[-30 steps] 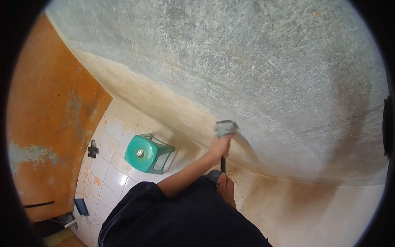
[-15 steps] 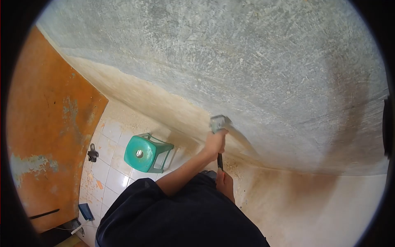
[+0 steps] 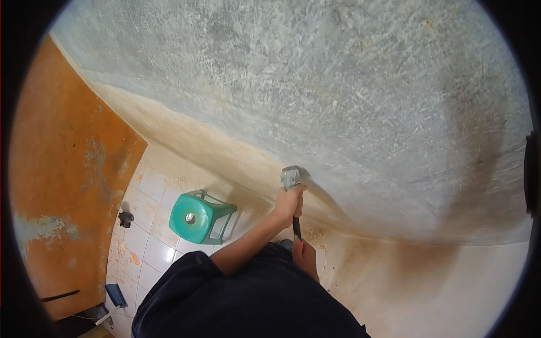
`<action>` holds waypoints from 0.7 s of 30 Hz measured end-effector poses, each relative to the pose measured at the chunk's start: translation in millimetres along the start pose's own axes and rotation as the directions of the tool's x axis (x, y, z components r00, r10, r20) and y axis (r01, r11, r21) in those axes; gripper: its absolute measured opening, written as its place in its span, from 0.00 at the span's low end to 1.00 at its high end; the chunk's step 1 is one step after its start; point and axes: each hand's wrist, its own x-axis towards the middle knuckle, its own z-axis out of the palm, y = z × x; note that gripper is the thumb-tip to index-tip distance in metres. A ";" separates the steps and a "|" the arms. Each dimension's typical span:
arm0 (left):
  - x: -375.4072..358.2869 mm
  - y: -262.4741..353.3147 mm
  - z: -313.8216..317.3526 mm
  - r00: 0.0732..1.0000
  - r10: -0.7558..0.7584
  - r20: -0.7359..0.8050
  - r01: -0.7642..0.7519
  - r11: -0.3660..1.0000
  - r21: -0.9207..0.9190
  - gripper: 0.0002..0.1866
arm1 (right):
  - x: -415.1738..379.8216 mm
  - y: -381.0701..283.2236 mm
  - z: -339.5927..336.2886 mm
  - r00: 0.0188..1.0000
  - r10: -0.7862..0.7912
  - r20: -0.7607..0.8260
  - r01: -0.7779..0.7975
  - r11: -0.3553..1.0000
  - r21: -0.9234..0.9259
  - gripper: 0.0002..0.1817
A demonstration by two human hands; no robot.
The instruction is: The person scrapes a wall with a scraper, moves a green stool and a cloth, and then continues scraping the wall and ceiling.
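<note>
Nearest the camera, the person's dark navy sleeve and torso [image 3: 248, 298] fill the lower middle of the view. Just beyond it, the right hand [image 3: 305, 256] is closed in a full grip on the lower end of the long-handled scraper with a grey metal blade [image 3: 291, 179]; only a short dark stretch of handle shows between the two hands. Farther up, the left hand [image 3: 288, 204], on a bare forearm, wraps the handle right under the blade, grip tight around it. The blade lies against the wall at the ragged edge where bare grey scraped plaster [image 3: 349, 96] meets the remaining tan-yellow paint band [image 3: 208, 143]. Pale flakes lie on the floor near the hands. To the left, on the white tiled floor [image 3: 151, 248], stands a teal plastic stool with a hole in its seat [image 3: 194, 216], well apart from the scraper. Further left, a worn orange door with patches of peeled paint [image 3: 73, 169]; a small dark object [image 3: 125, 217] sits at its foot, and a blue item [image 3: 115, 294] lies near the lower left edge, too small to identify.
</note>
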 end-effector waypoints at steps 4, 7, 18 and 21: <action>-2.6 -5.5 8.9 0.998 -0.008 -0.063 0.008 1.000 0.001 0.21 | -7.6 -5.7 -2.7 1.000 0.008 -0.019 -0.008 1.000 0.010 0.27; -9.4 -3.9 16.0 0.999 -0.001 -0.051 0.001 1.000 0.002 0.21 | -8.7 -3.8 -3.9 0.999 -0.008 -0.041 0.008 1.000 -0.014 0.28; -7.4 5.0 8.4 1.000 -0.029 -0.010 0.029 0.999 -0.024 0.22 | -2.5 0.1 9.1 0.998 -0.034 -0.059 0.038 0.997 0.071 0.31; -11.9 13.3 9.7 1.000 -0.030 0.000 0.030 1.000 -0.006 0.23 | -8.3 -19.7 -2.4 0.999 -0.035 -0.034 0.036 0.999 0.034 0.29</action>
